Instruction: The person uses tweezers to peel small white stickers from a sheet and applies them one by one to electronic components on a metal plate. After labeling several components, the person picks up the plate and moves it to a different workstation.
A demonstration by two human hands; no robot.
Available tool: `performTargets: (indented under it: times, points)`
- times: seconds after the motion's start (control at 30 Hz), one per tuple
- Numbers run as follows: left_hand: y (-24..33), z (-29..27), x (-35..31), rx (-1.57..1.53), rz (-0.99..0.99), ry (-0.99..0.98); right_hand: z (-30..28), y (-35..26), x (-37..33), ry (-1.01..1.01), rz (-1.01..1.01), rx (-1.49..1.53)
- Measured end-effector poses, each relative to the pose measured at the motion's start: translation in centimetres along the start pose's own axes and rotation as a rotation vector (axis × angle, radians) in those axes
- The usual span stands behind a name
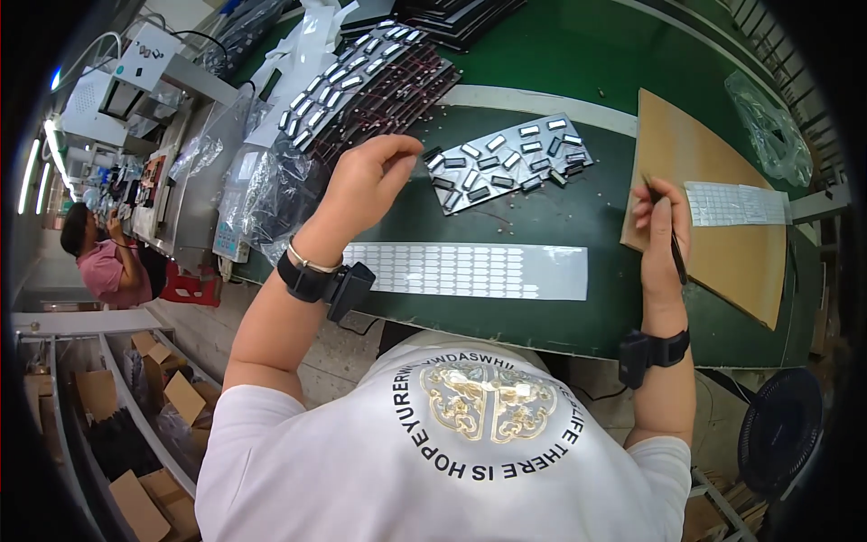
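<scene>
My left hand (368, 185) is at the left end of a silver plate (459, 200), its thumb and fingers drawn together in a pinch. Small black rectangular parts with pale tops (489, 163) lie scattered over that plate, several of them at its right edge. A dark piece sits right by my left fingertips; whether they hold it I cannot make out. Closed around black tweezers (678, 259), my right hand (664, 235) hovers over a brown board (713, 262). A sheet of small white labels (736, 204) lies on the board, beside that hand.
A long strip of white labels (452, 269) lies along the table's near edge. Stacked plates with similar parts and dark red wires (370, 86) stand at the back left, near plastic bags (280, 194). Clear plastic (768, 126) lies far right. A person (113, 262) sits at the left.
</scene>
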State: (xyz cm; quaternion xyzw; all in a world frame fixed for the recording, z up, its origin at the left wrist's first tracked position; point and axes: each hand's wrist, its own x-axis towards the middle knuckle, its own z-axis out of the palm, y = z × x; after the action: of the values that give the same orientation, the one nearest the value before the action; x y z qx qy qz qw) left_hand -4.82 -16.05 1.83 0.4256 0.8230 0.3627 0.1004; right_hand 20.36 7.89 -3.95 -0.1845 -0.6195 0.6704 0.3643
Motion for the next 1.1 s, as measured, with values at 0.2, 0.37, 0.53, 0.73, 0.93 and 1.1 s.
performTargets:
  times: [0.2,0.37,0.53,0.73,0.93,1.1]
  points:
    - [-3.4,-0.6,0.2,0.017,0.195,-0.004,-0.8,1.0,0.5,0.222,-0.313,-0.667]
    - [-4.7,0.5,2.1,0.152,0.205,-0.123,-1.6,1.5,0.5,0.276,-0.331,-0.705]
    - [-5.8,1.5,3.0,0.172,0.315,-0.112,0.0,0.9,0.8,0.277,-0.321,-0.687]
    - [-5.9,1.0,3.5,0.221,0.324,-0.174,2.8,-0.3,3.3,0.168,-0.200,-0.576]
    - [-5.8,1.4,3.7,0.214,0.291,-0.126,3.6,-0.5,7.0,0.017,-0.166,-0.525]
    - [-3.2,-0.1,2.8,-0.286,-0.103,-0.175,3.4,-0.3,6.0,0.098,-0.141,-0.400]
